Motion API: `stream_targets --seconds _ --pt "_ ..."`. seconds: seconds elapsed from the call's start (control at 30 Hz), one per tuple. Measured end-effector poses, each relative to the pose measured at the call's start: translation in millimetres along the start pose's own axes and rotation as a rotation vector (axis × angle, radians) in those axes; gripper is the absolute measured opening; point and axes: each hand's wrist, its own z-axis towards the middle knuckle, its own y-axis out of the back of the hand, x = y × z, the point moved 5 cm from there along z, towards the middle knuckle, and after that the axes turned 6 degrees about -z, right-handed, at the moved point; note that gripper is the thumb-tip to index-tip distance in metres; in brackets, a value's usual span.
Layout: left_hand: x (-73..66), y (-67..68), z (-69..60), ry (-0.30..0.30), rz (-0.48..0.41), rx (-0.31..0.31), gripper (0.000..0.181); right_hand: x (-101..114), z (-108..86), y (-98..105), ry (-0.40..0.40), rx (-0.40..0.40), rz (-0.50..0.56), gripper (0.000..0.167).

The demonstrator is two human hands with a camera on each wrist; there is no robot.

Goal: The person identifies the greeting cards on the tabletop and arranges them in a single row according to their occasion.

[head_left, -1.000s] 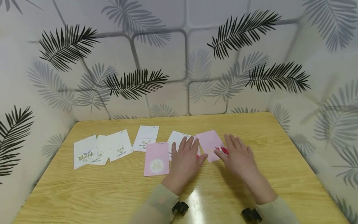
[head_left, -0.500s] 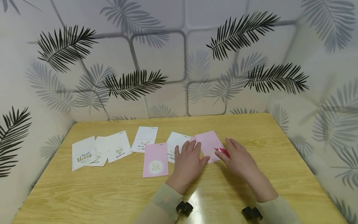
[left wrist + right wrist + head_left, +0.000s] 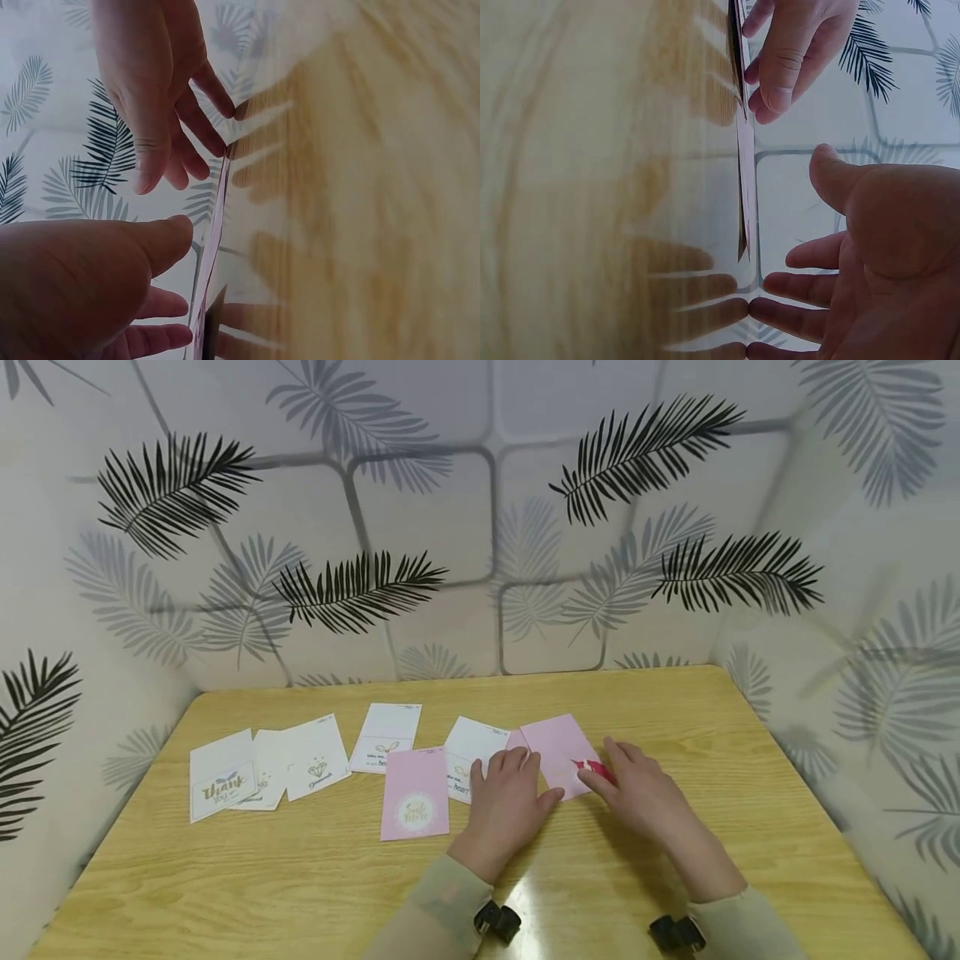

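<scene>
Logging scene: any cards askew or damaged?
Yes: far left, the Thank You card lies askew, partly covering the white card beside it. The pink card by the right hand also sits angled. No visible damage.

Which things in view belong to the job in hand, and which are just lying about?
Likely in the job:
left hand
right hand
pink card with red print
second pink card, mostly hidden
white heart card, left-hand contact unclear

Seemingly just lying about:
Smile More card
winged card behind it
Thank You card
diamond card
white card between those two
</scene>
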Motion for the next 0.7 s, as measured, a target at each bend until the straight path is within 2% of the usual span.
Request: stream_targets --seconds 0.17,0.3,0.4,0.57,0.7 --pt "-0.6 1.3 -1.0 0.005 0.001 0.013 0.060 -0.9 0.6 -1.5 0.028 -0.006 -0.036 0.077" --pt "-1.2 2.1 -1.5 0.007 0.008 0.019 0.056 -2.5 0.9 -2.4 0.056 -0.034 -0.063 0.056" --pt "-1.9 2.3 -1.9 0.002 0.020 0.017 0.054 -3.5 0.7 -2.7 0.060 -0.037 -0.075 0.049" --pt "-1.9 0.8 -2.1 -0.012 0.045 0.008 0.053 -4.4 0.4 -4.1 0.046 -0.009 -0.094 0.061" --pt "-1.4 0.4 -1.9 -0.021 0.069 -0.002 0.054 -4.1 1.2 -4.7 0.041 -0.004 -0.102 0.062"
